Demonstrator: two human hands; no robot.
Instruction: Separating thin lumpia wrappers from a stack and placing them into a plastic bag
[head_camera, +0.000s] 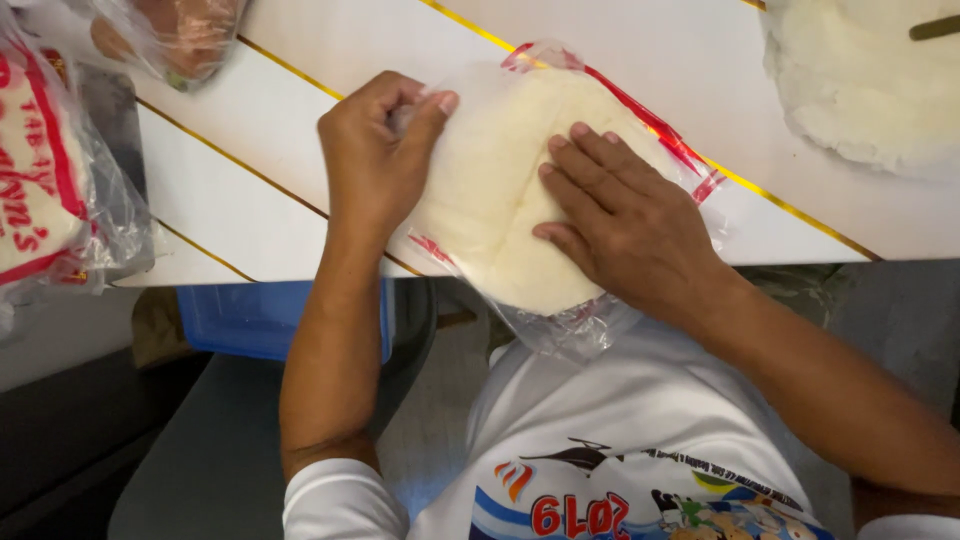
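Bagged dough (500, 190) under both hands on white, gold-striped table (300, 130).

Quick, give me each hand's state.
Left hand: closed, pinching the clear bag at its edge.
Right hand: open, flat on the bagged white stack.

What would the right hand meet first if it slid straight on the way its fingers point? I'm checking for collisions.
Likely the left hand, pinching the bag's corner. The right hand lies flat on the bag, fingers pointing roughly that way.

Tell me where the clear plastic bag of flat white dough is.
The clear plastic bag of flat white dough lies centre frame at the white table's near edge, between the left hand pinching its end and the right hand pressing it flat.
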